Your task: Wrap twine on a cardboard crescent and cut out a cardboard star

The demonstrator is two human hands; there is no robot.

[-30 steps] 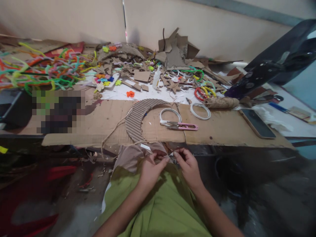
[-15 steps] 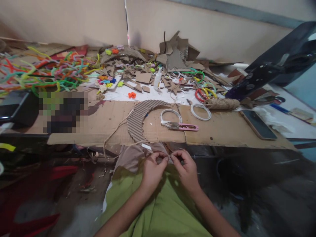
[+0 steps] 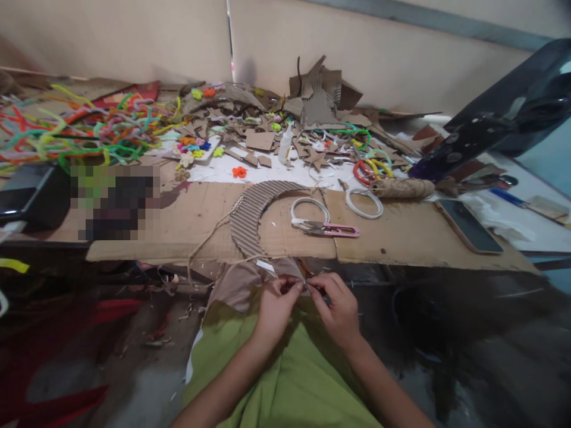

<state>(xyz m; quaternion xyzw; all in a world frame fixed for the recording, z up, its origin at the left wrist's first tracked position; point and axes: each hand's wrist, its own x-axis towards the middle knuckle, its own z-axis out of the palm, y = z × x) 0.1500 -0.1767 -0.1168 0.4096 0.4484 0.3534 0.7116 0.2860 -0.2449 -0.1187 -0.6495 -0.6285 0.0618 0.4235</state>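
Tiny piece: being pinched between left hand and right hand
Green cloth below: dropping being risked through any slackening

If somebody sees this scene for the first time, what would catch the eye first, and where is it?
Probably the bright tangle of pipe cleaners at the left. Then the ridged cardboard crescent just left of centre, with pink snips to its right. Below, the left hand and right hand are close together above green cloth.
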